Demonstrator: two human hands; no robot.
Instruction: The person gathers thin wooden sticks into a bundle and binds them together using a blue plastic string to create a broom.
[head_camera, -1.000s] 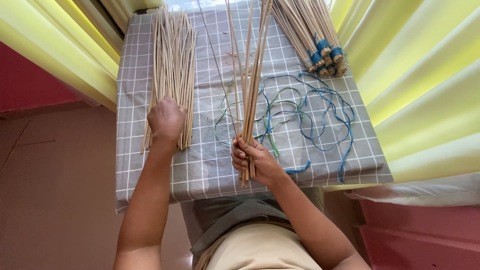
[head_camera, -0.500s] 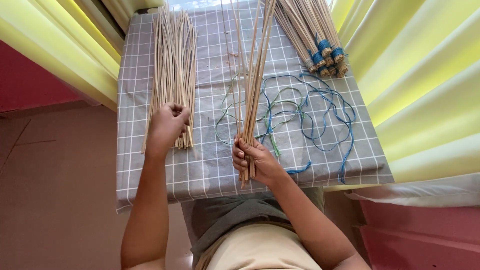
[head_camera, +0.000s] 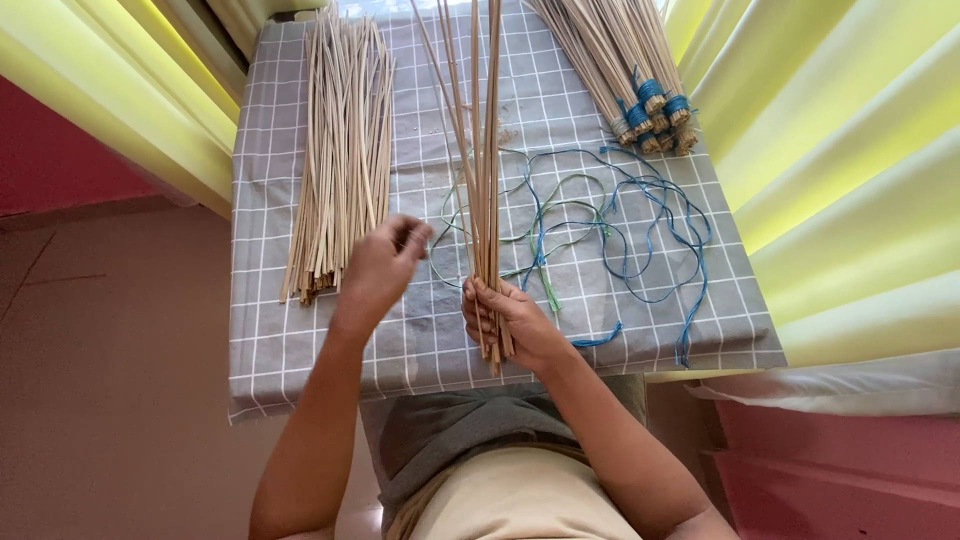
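Note:
My right hand (head_camera: 505, 320) grips the lower end of a thin bundle of pale sticks (head_camera: 485, 150) that fans out away from me over the table. My left hand (head_camera: 380, 268) hovers just right of a flat pile of loose pale sticks (head_camera: 340, 150), fingers curled in a pinch. Whether a stick is between those fingers is not visible. The two hands are a short gap apart.
A grey checked cloth (head_camera: 290, 350) covers the small table. Blue and green cords (head_camera: 610, 220) lie tangled right of the bundle. Several finished stick bundles bound with blue cord (head_camera: 650, 100) lie at the far right. Yellow fabric (head_camera: 850, 170) hangs on both sides.
My left hand has lifted off the loose stick pile and moved right toward the held bundle. My right hand keeps its grip in the same place.

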